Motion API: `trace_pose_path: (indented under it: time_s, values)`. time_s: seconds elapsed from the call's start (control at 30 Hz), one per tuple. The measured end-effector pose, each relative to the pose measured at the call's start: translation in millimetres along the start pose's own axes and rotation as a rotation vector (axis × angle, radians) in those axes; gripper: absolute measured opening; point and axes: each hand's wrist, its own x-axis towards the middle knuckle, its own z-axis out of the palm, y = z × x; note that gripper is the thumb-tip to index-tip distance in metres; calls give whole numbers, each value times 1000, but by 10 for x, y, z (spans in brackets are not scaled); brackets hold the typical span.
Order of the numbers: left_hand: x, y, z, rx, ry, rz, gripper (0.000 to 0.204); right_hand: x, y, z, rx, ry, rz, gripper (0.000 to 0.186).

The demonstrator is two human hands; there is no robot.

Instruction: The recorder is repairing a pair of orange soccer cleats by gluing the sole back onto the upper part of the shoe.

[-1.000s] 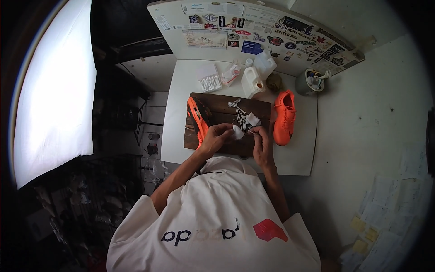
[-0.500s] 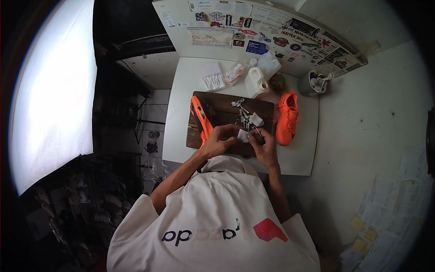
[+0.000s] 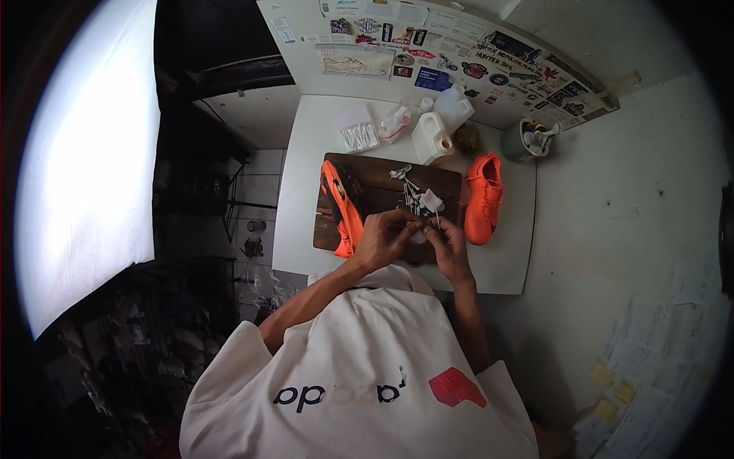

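White pad lies low between the fingertips of your two hands, over the near part of the brown wooden board. Your left hand approaches it from the left, thumb and fingers pinched together at its upper edge. Your right hand meets it from the opposite side, fingertips drawn in close to those of the left. A thin white stick is gripped in the right fingers and projects away from you, above the knuckles. The fingers cover much of the pad, so its fold and exact contact points cannot be told.

Beyond your fingertips, a cluster of used swabs lies on the board, with a crumpled white piece at its right side. To the left, an orange-and-black shoe rests on its side on the board; a second orange shoe stands right of the board on the white table.
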Motion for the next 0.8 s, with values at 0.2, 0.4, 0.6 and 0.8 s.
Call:
trace_pose_path:
  time_s: [0.2, 0.4, 0.6, 0.8]
  values:
    - [-52, 11, 107, -28, 74, -19, 15, -22, 0, -75, -55, -50, -5, 15]
    - [-50, 14, 231, -48, 142, 69, 15, -51, 35, -125, 10, -52, 41, 15]
    - [88, -321, 186, -110, 366, -43, 16, -166, 27, -232, 86, -89, 97, 13]
    - [232, -220, -135, 237, -19, -60, 24, -391, 194, -668, 406, -31, 197, 15]
